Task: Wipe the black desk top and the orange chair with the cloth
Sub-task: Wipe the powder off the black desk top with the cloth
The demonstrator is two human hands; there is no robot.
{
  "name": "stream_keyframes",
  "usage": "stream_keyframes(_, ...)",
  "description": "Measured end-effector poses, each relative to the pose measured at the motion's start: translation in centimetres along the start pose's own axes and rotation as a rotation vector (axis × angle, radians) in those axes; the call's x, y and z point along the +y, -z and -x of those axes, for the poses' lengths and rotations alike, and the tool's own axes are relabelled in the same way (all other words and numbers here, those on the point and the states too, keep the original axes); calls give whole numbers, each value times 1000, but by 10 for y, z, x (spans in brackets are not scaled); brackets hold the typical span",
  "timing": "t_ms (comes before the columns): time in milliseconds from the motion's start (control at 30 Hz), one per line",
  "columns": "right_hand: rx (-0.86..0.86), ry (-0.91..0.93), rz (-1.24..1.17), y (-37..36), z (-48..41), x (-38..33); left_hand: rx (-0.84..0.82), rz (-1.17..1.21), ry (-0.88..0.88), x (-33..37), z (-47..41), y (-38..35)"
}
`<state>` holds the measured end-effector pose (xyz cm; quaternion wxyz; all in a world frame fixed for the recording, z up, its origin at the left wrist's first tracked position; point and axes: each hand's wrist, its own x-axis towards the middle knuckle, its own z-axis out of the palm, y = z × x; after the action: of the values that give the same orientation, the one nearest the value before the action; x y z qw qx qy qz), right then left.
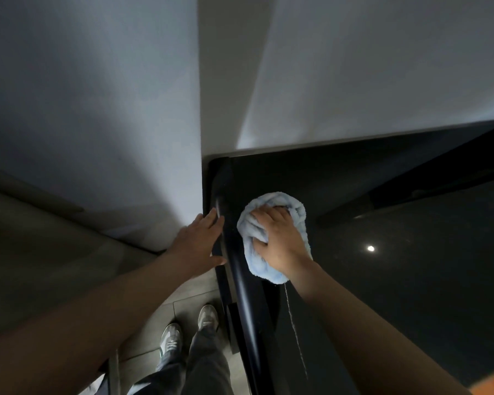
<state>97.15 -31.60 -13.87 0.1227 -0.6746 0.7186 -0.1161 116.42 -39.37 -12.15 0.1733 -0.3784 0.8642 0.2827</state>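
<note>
Both hands busy: right hand [280, 238] grips the bunched light-blue cloth [268, 223] on the black surface [382, 223] near its left edge, left hand [200, 243] rests flat, fingers straight, against that edge.

A single wide-angle view from the person's head looks steeply down, close over the left hand [196, 243] and right hand [280, 238], facing the wall corner [199, 95] beyond them; desk top [397, 295] right of them, shoes [208, 316] beneath
</note>
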Motion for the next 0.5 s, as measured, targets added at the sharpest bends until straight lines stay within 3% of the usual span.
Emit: stream_keyframes(500,-11,-124,-48,-6,76,-10,-80,-127,-161,19,16,-12)
